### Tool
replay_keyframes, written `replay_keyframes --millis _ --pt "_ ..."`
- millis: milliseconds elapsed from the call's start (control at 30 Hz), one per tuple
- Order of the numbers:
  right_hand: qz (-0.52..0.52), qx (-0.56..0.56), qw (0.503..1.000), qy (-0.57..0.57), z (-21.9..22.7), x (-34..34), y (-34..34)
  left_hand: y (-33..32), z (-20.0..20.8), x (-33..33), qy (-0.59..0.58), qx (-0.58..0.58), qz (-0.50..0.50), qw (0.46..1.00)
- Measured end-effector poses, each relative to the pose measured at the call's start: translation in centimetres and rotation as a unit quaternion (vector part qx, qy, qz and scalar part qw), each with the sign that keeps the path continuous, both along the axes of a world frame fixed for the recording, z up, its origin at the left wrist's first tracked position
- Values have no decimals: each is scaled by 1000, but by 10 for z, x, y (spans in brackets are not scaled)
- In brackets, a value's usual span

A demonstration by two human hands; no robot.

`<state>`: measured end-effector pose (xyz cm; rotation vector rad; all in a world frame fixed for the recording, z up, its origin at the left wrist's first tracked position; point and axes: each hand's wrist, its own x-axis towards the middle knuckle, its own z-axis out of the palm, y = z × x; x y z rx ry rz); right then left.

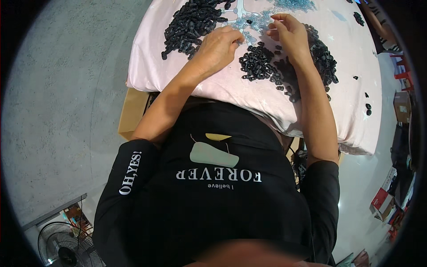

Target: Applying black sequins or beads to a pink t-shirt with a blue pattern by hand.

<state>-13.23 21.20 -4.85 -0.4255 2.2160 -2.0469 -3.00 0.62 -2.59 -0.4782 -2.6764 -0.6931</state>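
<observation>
My left hand [219, 48] is over the pink cloth, palm down, thumb and fingertips drawn together. Whatever they may hold is too small to make out. To its left lies a large heap of small black plastic parts [191, 24]. My right hand [291, 39] is raised across from it, fingers curved and thumb apart, with nothing visible in it. Between the hands are scattered small transparent bluish pieces [258, 21] and a single black part [249, 21]. A smaller pile of black ring-like parts [257, 63] sits nearer me. Another black heap [324, 60] is partly hidden behind my right forearm.
The pink cloth [151, 66] covers a table with a rounded edge. More bluish pieces [293, 4] lie at the far side. A few loose black parts [368, 109] are at the right. A cardboard box [133, 111] stands below the table; another person's arm [378, 22] shows at far right.
</observation>
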Motion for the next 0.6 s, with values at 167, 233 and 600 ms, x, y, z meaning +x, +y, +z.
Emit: replay_keyframes --millis 167,233,600 --pt "-1 18 1000 14 6 4 -1 -4 5 8 -34 -17 -10 999" --pt "5 7 1000 10 4 3 0 -4 8 11 -47 -16 -13 999" --pt "29 -12 999 5 9 9 -5 -2 16 21 -60 -13 -26 998"
